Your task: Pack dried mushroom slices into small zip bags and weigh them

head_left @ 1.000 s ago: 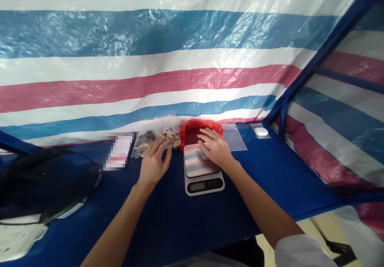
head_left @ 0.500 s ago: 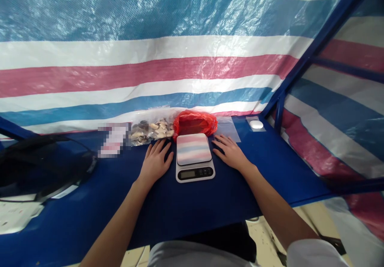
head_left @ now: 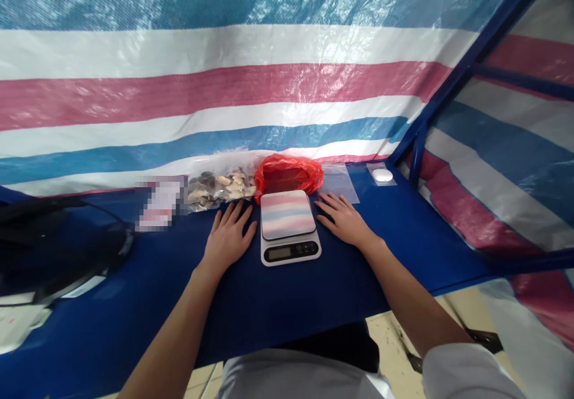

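Note:
My left hand (head_left: 229, 234) lies flat on the blue table (head_left: 287, 297), fingers spread, just left of a white digital kitchen scale (head_left: 287, 224). On the scale's other side my right hand (head_left: 344, 218) also rests flat and open, its fingertips near a clear plastic bag (head_left: 341, 182). Neither hand holds anything. The scale's shiny plate bears nothing and reflects the striped sheet; its display looks blank. Behind it sits an open red plastic bag (head_left: 291, 173), its inside dark. Beyond my left fingertips stands a clear zip bag (head_left: 219, 185) filled with pale and dark pieces, perhaps dried mushroom slices.
A small white object (head_left: 382, 175) lies on a little clear bag at the back right. At left are a blurred-out card (head_left: 159, 204), a black strapped item (head_left: 63, 243) and a white device (head_left: 20, 327). A striped plastic sheet (head_left: 224, 88) hangs behind; a blue frame post (head_left: 417, 151) stands right.
Both hands stay flat on the table beside the scale. The camera view has shifted slightly, so the things on the table appear a little higher and further left.

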Demonstrator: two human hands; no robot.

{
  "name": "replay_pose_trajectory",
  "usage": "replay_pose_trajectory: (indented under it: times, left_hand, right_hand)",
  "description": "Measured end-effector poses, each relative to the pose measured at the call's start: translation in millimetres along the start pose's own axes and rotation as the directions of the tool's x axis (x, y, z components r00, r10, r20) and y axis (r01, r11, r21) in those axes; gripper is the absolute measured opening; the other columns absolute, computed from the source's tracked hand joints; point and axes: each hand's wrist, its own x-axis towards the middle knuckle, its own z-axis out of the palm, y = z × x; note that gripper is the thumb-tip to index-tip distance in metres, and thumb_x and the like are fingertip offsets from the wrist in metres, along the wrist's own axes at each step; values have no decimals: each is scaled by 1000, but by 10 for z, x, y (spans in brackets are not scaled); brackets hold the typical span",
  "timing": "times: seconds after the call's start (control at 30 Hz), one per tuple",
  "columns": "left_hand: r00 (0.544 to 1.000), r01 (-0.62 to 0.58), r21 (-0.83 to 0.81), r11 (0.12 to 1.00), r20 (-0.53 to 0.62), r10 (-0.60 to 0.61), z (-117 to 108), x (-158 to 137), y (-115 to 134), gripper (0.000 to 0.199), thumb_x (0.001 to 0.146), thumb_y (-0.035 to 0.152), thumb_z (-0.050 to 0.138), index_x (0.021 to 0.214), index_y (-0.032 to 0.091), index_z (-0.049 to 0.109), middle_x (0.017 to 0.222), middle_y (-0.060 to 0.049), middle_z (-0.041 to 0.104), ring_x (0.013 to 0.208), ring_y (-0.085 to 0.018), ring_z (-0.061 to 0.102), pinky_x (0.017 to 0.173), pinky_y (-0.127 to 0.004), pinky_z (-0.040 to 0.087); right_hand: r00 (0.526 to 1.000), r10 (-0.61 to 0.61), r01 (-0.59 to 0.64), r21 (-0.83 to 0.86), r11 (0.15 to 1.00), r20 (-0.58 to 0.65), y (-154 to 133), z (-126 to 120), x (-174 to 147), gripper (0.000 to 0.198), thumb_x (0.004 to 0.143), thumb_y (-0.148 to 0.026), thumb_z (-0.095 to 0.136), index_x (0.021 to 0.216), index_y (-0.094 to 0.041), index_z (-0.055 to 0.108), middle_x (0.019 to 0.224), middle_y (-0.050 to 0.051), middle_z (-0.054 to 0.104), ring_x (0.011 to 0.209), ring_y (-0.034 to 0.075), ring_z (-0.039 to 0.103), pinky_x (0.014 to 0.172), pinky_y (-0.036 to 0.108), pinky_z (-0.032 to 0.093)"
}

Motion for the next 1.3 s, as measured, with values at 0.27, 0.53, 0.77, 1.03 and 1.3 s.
replay_pose_trajectory:
  times: [0.27, 0.53, 0.77, 1.03, 1.3]
  left_hand:
    - [1000, 13, -19, 1000, -13, -13, 11, 4, -1, 50, 100, 42, 43, 145, 24, 57, 154, -12, 50, 145, -35, 43, 119, -59, 33]
    - [999, 32, -31, 999, 15, -32, -6, 6, 16, 51, 100, 42, 43, 145, 20, 57, 155, -13, 49, 146, -35, 42, 121, -58, 30]
    - [999, 26, -7, 1000, 19, -26, -14, 11, 21, 52, 101, 42, 41, 145, 19, 57, 155, -14, 49, 146, -35, 42, 120, -59, 32]
    - [998, 40, 18, 999, 57, -41, -71, 17, 64, 52, 101, 39, 41, 146, 16, 56, 156, -14, 47, 147, -34, 41, 122, -55, 29]
    - [996, 51, 14, 999, 74, -52, -83, 25, 73, 52, 100, 38, 43, 147, 18, 55, 157, -13, 46, 148, -34, 40, 122, -55, 28]
  right_hand:
    - [1000, 7, -7, 3, 1000, -5, -3, -1, -1, 46, 104, -40, 43, 146, -27, 56, 159, 6, 44, 150, 29, 38, 124, 54, 30]
    - [1000, 9, -9, 8, 1000, 10, 5, -4, 2, 47, 104, -41, 42, 146, -24, 56, 160, 7, 43, 150, 29, 37, 125, 53, 29]
    - [1000, 11, -11, 6, 1000, 16, 8, -5, 3, 48, 104, -41, 41, 146, -23, 56, 160, 6, 43, 150, 29, 36, 125, 52, 28]
    - [1000, 17, -18, 18, 1000, 12, 17, 8, 6, 49, 104, -43, 41, 147, -22, 55, 160, 7, 43, 150, 30, 37, 124, 53, 29]
    - [1000, 8, -8, 14, 1000, -12, 44, 47, 3, 48, 104, -44, 42, 146, -24, 56, 159, 7, 44, 150, 29, 37, 124, 53, 30]
